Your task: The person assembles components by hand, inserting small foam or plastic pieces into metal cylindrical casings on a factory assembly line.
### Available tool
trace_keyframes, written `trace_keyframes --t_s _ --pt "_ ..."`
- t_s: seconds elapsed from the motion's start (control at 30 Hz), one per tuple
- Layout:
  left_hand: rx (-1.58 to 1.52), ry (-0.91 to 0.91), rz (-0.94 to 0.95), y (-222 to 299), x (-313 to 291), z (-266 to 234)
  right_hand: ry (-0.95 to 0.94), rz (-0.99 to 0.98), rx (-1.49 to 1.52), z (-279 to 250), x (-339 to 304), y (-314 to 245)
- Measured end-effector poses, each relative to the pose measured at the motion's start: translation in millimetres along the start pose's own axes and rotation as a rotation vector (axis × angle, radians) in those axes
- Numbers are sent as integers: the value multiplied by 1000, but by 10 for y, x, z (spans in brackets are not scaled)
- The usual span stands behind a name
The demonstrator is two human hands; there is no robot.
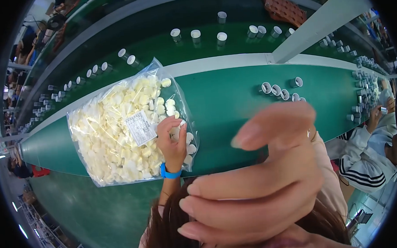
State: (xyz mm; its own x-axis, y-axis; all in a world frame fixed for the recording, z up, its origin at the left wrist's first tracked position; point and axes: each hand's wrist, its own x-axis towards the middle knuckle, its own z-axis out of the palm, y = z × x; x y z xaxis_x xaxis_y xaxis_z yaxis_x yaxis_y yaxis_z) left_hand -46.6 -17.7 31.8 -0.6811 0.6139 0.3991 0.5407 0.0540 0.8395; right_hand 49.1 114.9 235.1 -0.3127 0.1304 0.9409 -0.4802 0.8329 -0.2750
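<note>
A large clear plastic bag (114, 123) of pale cream, round, flat pieces lies on the green work surface to my left, with a white printed label (140, 128) on it. My left hand (171, 138), a blue band on its wrist, is at the bag's right end. Its thumb and forefinger pinch a small white disc (182, 123). Several loose discs (170, 106) show through the plastic nearby. Very close to the camera, my right hand (263, 179) covers the lower right middle. Its fingers are stretched and slightly bent, the thumb apart, with nothing visible between them.
Several silver cups (275, 90) stand on the green surface (219, 96) ahead right. More cups (195, 35) line the belt beyond a pale rail (231, 62). A grey post (318, 25) rises at right, near a reddish-brown tray (284, 8). A co-worker (368, 156) handles a cup at far right.
</note>
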Motion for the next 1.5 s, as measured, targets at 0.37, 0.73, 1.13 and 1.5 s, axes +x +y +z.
trace_keyframes --t_s 0.37,0.73,1.13,1.5 --pt "-43 23 -105 -93 -38 40 -211 126 -399 -514 -99 434" --pt "-49 -8 -56 -20 6 30 -674 548 -686 -488 -921 3389" --pt "-67 -9 -54 -50 10 37 -967 751 -778 -222 -780 3488" --pt "-47 -29 -19 -38 20 21 -1075 955 -1078 172 -534 3348"
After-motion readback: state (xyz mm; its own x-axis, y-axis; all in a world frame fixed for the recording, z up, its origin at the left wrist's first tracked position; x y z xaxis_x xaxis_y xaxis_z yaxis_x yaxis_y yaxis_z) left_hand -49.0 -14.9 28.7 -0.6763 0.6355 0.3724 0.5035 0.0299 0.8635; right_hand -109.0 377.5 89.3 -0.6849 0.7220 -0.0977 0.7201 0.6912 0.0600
